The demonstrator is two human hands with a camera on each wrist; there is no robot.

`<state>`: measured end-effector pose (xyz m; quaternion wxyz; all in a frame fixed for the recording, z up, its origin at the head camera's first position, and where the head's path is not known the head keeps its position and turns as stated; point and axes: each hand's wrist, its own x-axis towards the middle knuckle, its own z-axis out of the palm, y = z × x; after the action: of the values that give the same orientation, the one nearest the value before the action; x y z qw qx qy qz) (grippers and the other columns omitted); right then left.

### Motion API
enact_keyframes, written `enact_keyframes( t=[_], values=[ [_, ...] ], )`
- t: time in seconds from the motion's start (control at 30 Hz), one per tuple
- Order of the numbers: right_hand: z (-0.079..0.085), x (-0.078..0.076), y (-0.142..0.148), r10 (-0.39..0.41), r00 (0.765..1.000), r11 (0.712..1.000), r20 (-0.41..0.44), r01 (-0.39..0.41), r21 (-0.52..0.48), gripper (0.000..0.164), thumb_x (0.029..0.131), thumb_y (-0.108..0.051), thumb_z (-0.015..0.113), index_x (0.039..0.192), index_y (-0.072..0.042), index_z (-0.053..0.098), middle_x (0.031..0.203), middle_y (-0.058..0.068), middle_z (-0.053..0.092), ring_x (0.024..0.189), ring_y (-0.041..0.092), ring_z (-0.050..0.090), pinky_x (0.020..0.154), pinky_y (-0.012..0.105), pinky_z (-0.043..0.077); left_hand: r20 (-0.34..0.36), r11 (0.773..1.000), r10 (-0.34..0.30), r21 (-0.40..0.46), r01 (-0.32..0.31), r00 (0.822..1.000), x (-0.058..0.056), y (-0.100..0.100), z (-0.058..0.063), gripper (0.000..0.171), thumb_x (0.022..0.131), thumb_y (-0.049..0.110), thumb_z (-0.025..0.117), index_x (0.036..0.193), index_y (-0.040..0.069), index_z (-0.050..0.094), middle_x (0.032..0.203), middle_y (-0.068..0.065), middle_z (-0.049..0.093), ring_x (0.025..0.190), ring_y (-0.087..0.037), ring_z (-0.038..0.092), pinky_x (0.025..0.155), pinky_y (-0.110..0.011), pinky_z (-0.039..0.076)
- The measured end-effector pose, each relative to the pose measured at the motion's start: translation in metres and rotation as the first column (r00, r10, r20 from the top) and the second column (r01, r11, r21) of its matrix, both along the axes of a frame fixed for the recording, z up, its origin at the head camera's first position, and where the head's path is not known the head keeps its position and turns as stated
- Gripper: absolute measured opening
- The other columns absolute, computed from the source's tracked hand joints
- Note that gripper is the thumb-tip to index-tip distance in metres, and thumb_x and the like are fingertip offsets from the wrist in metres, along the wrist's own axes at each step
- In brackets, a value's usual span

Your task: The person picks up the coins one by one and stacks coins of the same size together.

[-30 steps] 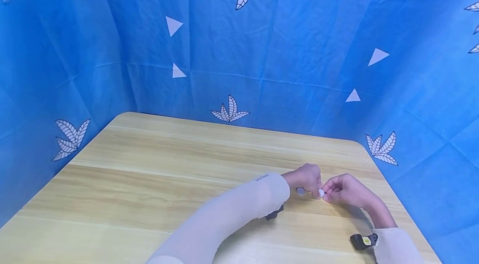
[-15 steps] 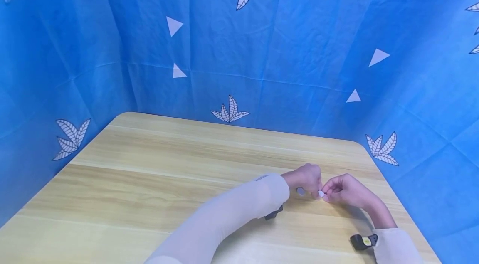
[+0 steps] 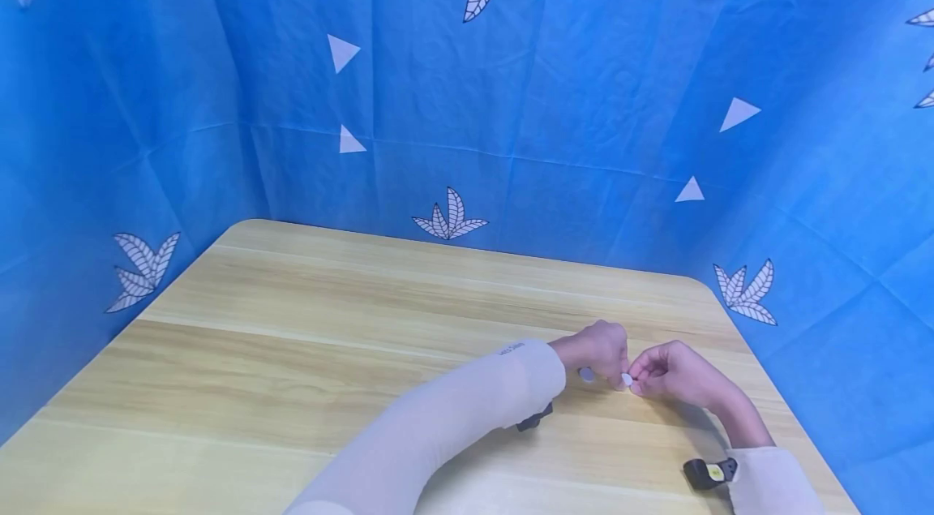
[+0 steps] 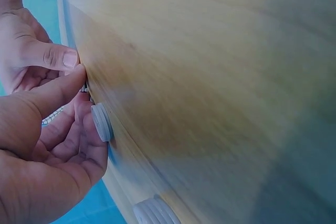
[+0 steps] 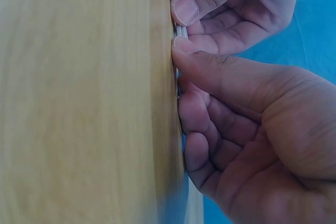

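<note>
Both hands meet low over the right part of the table. My left hand (image 3: 601, 345) and right hand (image 3: 674, 369) pinch a small white disc (image 3: 627, 379) between their thumbs and fingers, fingertips nearly touching. In the right wrist view only a thin pale edge of the disc (image 5: 181, 31) shows between the two thumbs; the fingers hide most of it. The left wrist view shows a grey round piece with ridged sides (image 4: 102, 123) against the left hand's lower fingers. A second ridged round piece (image 4: 156, 211) lies farther along the table. From the head, one grey disc (image 3: 587, 375) shows beside the left hand.
A light wood-grain table (image 3: 306, 336) with rounded far corners spreads beneath the arms. Blue cloth (image 3: 584, 77) with white leaves and triangles hangs around its far and side edges. A black wrist camera (image 3: 704, 474) sits by the right sleeve; another is under the left.
Hands and discs keep nearly the same places. The white disc between the fingertips tilts slightly differently, and the head view has shifted a little.
</note>
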<state>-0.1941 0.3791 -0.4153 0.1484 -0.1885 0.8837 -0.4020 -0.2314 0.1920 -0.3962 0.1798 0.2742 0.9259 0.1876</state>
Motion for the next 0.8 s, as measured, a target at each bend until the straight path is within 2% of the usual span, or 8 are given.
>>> enact_keyframes(
  t=[0.47, 0.8],
  values=[
    [-0.0007, -0.002, -0.002, -0.001, 1.0, 0.999, -0.02, 0.002, 0.034, 0.012, 0.085, -0.004, 0.079, 0.096, -0.001, 0.074, 0.086, 0.007, 0.073, 0.078, 0.012, 0.066, 0.072, 0.025, 0.055, 0.008, 0.999, 0.038, 0.018, -0.038, 0.999, 0.0017, -0.0003, 0.0006, 0.018, 0.076, 0.019, 0.093, 0.081, 0.018, 0.075, 0.075, 0.012, 0.065, 0.067, -0.004, 0.057, 0.057, -0.015, 0.048],
    [0.0013, 0.0016, -0.0013, 0.002, 1.0, 0.999, -0.01, -0.002, 0.038, 0.016, 0.087, -0.01, 0.079, 0.1, -0.002, 0.074, 0.091, 0.006, 0.073, 0.082, 0.014, 0.067, 0.076, 0.025, 0.055, -0.007, 1.0, -0.016, 0.018, 0.016, 1.0, -0.0006, -0.0054, 0.0036, 0.02, 0.075, 0.019, 0.094, 0.084, 0.019, 0.076, 0.077, 0.013, 0.068, 0.069, -0.002, 0.057, 0.06, -0.014, 0.047]
  ],
)
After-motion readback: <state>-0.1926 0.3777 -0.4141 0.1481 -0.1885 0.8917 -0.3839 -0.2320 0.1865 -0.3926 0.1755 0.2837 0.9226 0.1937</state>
